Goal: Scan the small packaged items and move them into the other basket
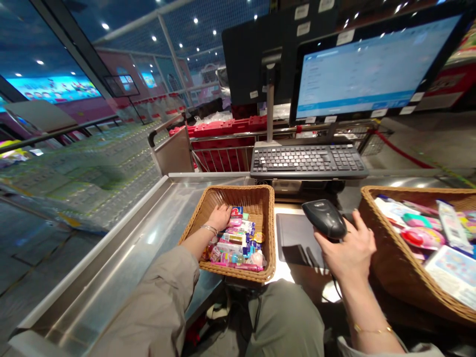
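Note:
My left hand (220,217) reaches into a brown wicker basket (271,223) on the counter. Its fingers are stretched out, their tips against a small red and blue packet (236,212). Around and below it lie several small colourful packaged items (238,243), pink, white and blue. On the right, my right hand (347,245) is wrapped round a black handheld barcode scanner (324,218), raised over the counter beside the basket. The scanner's handle is mostly covered by the fingers, and a cable hangs below.
A second wicker basket (394,248) with packaged goods stands at the right. Behind are a black keyboard (308,159) and a lit monitor (368,64). A steel counter (148,223) with a raised edge runs left. Beyond it stand a metal cart (223,153) and stacked bottles (85,173).

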A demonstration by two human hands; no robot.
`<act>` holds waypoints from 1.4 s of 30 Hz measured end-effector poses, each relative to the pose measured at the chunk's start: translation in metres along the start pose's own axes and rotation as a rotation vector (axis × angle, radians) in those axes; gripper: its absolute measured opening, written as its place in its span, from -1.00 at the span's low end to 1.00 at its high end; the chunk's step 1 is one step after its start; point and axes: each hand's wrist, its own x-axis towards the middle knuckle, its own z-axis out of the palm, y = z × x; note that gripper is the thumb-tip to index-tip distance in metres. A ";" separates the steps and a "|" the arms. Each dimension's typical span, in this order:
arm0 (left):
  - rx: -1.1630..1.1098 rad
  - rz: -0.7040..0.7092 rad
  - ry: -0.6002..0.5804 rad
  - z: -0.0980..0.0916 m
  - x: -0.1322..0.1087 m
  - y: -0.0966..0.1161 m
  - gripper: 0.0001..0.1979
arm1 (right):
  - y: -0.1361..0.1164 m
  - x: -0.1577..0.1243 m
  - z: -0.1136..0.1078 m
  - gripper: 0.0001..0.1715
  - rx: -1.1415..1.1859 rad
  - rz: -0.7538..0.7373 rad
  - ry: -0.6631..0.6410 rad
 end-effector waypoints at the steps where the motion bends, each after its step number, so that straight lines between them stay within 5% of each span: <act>1: 0.005 -0.003 -0.001 -0.001 -0.001 0.002 -0.29 | 0.000 0.000 -0.001 -0.52 0.000 0.000 0.002; 11: 0.034 -0.048 -0.079 -0.022 -0.010 0.008 -0.75 | 0.005 0.000 -0.002 -0.49 0.008 0.020 0.030; 16: 0.024 -0.036 -0.011 -0.043 -0.019 0.015 -0.77 | 0.014 0.001 -0.001 -0.51 -0.003 0.027 -0.020; 30: -0.106 -0.147 0.496 -0.102 -0.037 0.076 -0.67 | 0.008 0.000 -0.016 -0.46 0.017 0.068 0.052; 35: -0.175 -0.052 0.717 -0.110 -0.032 0.104 -0.68 | 0.009 0.001 -0.021 -0.45 -0.005 0.072 0.043; 42: -0.157 0.028 0.836 -0.117 -0.023 0.136 -0.66 | 0.011 0.002 -0.027 -0.51 -0.032 0.033 0.080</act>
